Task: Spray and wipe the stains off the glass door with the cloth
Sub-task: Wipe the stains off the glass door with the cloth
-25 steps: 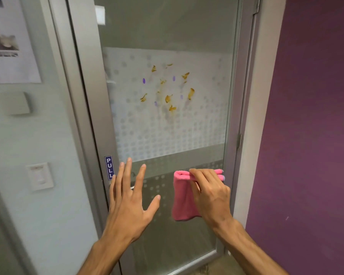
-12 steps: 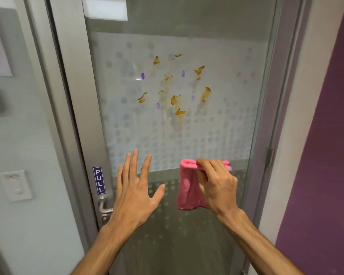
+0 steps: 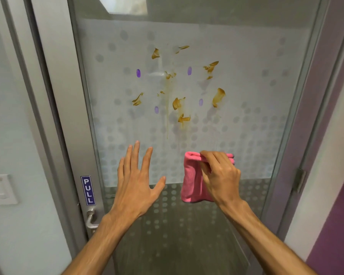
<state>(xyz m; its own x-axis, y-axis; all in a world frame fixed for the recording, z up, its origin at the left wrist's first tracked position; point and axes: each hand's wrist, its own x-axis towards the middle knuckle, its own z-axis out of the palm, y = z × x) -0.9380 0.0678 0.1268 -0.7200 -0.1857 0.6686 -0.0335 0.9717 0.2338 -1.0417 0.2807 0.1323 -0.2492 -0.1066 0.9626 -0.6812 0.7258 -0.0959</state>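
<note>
Starting at the far left, a white wall switch [image 3: 0, 189] sits on the pale wall, beside the grey metal door frame [image 3: 48, 108]; on the frame's inner upright a blue PULL sign [image 3: 88, 190] runs vertically, and just below it a silver door handle [image 3: 91, 218] curves out. Next comes the glass door [image 3: 246, 80], its middle band frosted and covered in rows of pale dots; across the upper middle of that band lie the stains [image 3: 179, 103], a scatter of yellow-brown smears with thin drips running down from them, mixed with a few small purple marks [image 3: 138, 73]. Below the stains, the left hand [image 3: 137, 183] is raised in front of the glass with palm toward it, fingers spread apart and holding nothing; whether it touches the pane cannot be told. Just right of it, apart from it, the right hand [image 3: 219, 175] is closed on the folded pink cloth [image 3: 193, 181], fingers curled over its top fold while the rest hangs down in front of the glass, well below the stains. Further right stands the hinge-side frame with a metal hinge [image 3: 298, 180]; beyond it a pale strip of wall, then a purple wall [image 3: 334, 241] at the lower right edge.
</note>
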